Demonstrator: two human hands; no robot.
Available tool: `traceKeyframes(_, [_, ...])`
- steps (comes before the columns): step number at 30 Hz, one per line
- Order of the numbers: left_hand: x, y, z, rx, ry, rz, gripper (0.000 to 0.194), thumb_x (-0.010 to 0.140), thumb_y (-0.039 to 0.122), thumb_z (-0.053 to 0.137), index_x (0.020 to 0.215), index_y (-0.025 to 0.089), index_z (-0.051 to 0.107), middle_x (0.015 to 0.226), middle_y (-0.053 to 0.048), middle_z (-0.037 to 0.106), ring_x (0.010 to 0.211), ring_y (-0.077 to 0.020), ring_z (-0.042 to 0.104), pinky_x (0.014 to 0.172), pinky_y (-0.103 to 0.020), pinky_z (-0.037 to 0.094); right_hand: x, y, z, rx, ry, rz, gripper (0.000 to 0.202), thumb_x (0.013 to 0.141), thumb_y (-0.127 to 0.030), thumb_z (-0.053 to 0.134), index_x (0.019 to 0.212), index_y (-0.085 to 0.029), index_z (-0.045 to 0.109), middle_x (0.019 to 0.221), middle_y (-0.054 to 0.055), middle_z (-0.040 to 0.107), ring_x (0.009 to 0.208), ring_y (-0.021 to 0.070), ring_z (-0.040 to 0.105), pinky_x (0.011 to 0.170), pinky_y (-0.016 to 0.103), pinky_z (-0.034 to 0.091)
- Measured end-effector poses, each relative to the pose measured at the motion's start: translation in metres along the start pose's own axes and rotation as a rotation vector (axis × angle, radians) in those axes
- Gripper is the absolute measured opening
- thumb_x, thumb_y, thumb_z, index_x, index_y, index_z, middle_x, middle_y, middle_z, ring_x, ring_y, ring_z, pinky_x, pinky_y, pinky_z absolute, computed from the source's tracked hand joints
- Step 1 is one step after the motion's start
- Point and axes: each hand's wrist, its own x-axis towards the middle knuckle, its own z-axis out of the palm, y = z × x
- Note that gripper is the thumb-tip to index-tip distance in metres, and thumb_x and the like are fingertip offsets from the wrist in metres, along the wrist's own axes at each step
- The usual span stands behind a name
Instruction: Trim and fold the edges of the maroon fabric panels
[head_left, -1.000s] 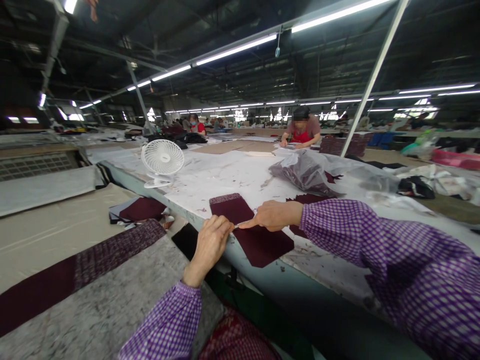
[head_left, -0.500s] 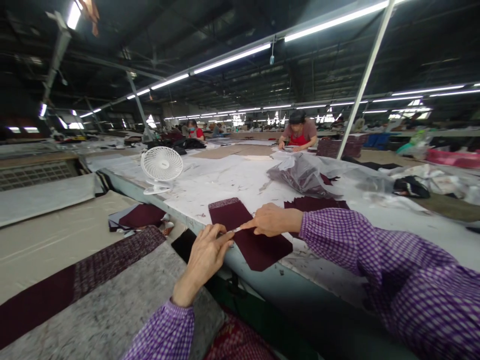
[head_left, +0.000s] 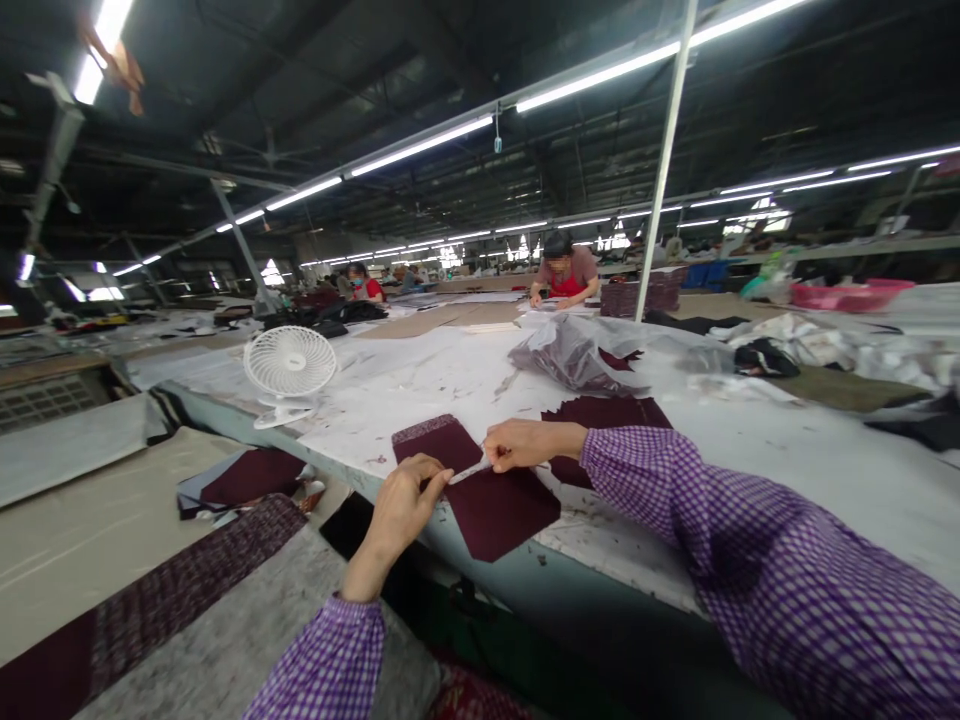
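A maroon fabric piece [head_left: 501, 508] with a mottled band at its far end lies across the table's near edge. A narrow white strip [head_left: 469, 470], its kind too small to make out, runs across the fabric between my hands. At its left end, my left hand [head_left: 401, 510] pinches the strip with thumb and fingers by the fabric's left edge. My right hand [head_left: 529, 443] is closed in a pinch at the other end, on the fabric's right side. Beyond my right wrist sits a stack of maroon pieces [head_left: 607, 412], partly covered by the sleeve.
A white fan [head_left: 291, 362] stands on the white-covered table [head_left: 420, 370] at left. Clear plastic sheeting [head_left: 570, 352] lies behind the stack. To my left are more fabric pieces [head_left: 244, 478] and a grey mottled surface [head_left: 247, 610]. A co-worker [head_left: 566, 270] leans over the table's far side.
My right hand has gone from a pointing finger near my left fingertips to a pinch farther right. The white strip now stretches between both hands. The view has turned slightly right.
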Motion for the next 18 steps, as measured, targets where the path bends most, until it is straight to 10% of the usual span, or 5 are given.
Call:
traceKeyframes(4, [0.010, -0.012, 0.012, -0.059, 0.159, -0.195, 0.020, 0.084, 0.034, 0.055, 0.095, 0.019, 0.060, 0.087, -0.004, 0.067, 0.077, -0.0194, 0.063, 0.074, -0.035, 0.050, -0.019, 0.006, -0.034, 0.074, 0.044, 0.038, 0.011, 0.082, -0.018, 0.059, 0.088, -0.010, 0.064, 0.079, 0.003, 0.063, 0.070, 0.0116, 0.054, 0.064, 0.022, 0.041])
traceKeyframes(9, [0.018, -0.019, 0.016, 0.200, 0.065, 0.034, 0.022, 0.079, 0.032, 0.062, 0.098, 0.020, 0.062, 0.095, -0.006, 0.066, 0.093, -0.0236, 0.059, 0.081, -0.038, 0.048, -0.073, 0.036, -0.083, 0.282, 0.084, 0.221, 0.028, 0.079, -0.018, 0.060, 0.107, -0.015, 0.057, 0.093, 0.006, 0.063, 0.072, 0.0124, 0.058, 0.056, 0.020, 0.046])
traceKeyframes(15, [0.024, 0.005, 0.018, 0.465, 0.025, 0.120, 0.017, 0.084, 0.022, 0.050, 0.080, 0.020, 0.067, 0.089, -0.008, 0.066, 0.089, -0.0237, 0.058, 0.074, -0.033, 0.046, -0.112, 0.083, -0.081, 0.174, 0.028, 0.780, 0.022, 0.077, -0.009, 0.058, 0.097, -0.003, 0.065, 0.082, 0.009, 0.068, 0.056, 0.0081, 0.058, 0.052, 0.017, 0.041])
traceKeyframes(18, [0.027, 0.004, 0.019, 0.301, 0.085, -0.053, 0.020, 0.080, 0.021, 0.050, 0.071, 0.021, 0.069, 0.086, -0.007, 0.069, 0.087, -0.0238, 0.061, 0.072, -0.032, 0.044, -0.109, 0.086, -0.077, 0.008, 0.127, 0.838, 0.021, 0.081, -0.010, 0.054, 0.075, 0.005, 0.067, 0.059, 0.008, 0.063, 0.045, 0.0042, 0.052, 0.051, 0.017, 0.035])
